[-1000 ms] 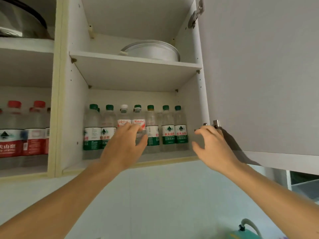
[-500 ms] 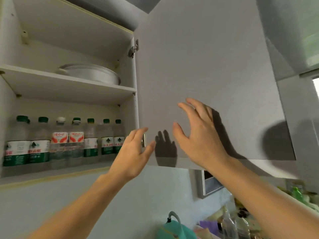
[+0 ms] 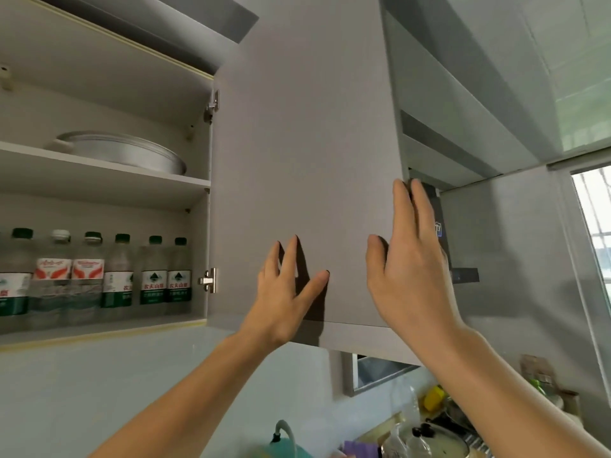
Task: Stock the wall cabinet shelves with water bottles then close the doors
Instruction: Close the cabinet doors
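Observation:
The wall cabinet stands open, its grey right door swung out toward me. Several water bottles with green or white caps stand in a row on the lower shelf. My left hand lies flat against the door's inner face near its lower edge, fingers spread. My right hand is at the door's free right edge, its straight fingers reaching past the edge. Neither hand holds a bottle.
A metal pan sits on the upper shelf. A range hood hangs just behind the door's free edge. Below lie a cluttered counter with a pot lid and a green kettle. A window is at far right.
My view has swung right. Both hands left the bottle shelf and moved onto the right door; the right hand slid out to the door's free edge.

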`<state>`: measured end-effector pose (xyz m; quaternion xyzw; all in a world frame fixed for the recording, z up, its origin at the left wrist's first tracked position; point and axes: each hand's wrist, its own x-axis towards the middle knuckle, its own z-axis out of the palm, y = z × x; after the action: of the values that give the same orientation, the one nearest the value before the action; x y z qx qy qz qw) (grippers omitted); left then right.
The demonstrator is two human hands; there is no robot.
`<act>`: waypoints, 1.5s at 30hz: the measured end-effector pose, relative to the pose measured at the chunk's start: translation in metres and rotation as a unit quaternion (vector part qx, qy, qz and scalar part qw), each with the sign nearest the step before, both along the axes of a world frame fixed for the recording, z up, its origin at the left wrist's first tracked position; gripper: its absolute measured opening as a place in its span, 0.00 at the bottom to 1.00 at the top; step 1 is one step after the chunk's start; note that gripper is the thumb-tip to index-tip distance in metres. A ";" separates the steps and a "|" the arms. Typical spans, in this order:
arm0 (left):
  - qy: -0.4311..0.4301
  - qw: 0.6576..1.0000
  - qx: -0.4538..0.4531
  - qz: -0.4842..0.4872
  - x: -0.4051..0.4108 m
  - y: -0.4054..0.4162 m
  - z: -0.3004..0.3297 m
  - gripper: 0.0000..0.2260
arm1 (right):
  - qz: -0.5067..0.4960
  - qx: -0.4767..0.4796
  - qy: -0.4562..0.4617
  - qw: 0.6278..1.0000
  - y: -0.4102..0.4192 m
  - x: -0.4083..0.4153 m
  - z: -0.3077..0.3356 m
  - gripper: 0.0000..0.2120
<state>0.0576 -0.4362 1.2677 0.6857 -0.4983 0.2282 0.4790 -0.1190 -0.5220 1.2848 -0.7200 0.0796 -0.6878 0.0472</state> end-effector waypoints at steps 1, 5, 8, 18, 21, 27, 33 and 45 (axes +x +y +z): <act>0.001 1.000 0.001 0.002 -0.002 0.000 0.000 0.41 | 0.028 0.010 -0.016 0.999 -0.005 -0.002 -0.001 0.33; -0.010 1.000 0.008 0.005 -0.016 0.004 0.001 0.41 | 0.185 0.033 -0.059 0.980 -0.017 -0.013 0.000 0.28; -0.032 0.999 0.002 -0.003 -0.030 0.020 0.007 0.40 | 0.387 0.028 -0.055 0.920 -0.015 -0.018 -0.004 0.24; -0.033 0.993 -0.041 -0.101 -0.072 0.137 0.020 0.32 | 0.738 0.083 0.104 0.661 0.068 0.031 -0.032 0.21; -0.036 0.995 -0.049 -0.082 -0.073 0.188 0.023 0.31 | 0.736 0.059 0.128 0.662 0.107 0.058 -0.035 0.26; -0.084 0.991 -0.108 0.005 -0.074 0.276 0.027 0.22 | 0.633 -0.039 0.131 0.762 0.187 0.115 -0.043 0.30; -0.110 0.965 -0.150 0.186 -0.029 0.346 0.026 0.36 | 0.539 -0.092 0.114 0.829 0.259 0.176 -0.051 0.31; -0.047 0.928 -0.123 0.347 0.085 0.416 0.026 0.42 | 0.360 -0.102 0.140 0.917 0.301 0.301 -0.054 0.35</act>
<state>0.1423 -0.0198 1.2935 0.7397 -0.2189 0.4723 0.4264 0.1821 -0.2206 1.2309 -0.7895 -0.2502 -0.5211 0.2063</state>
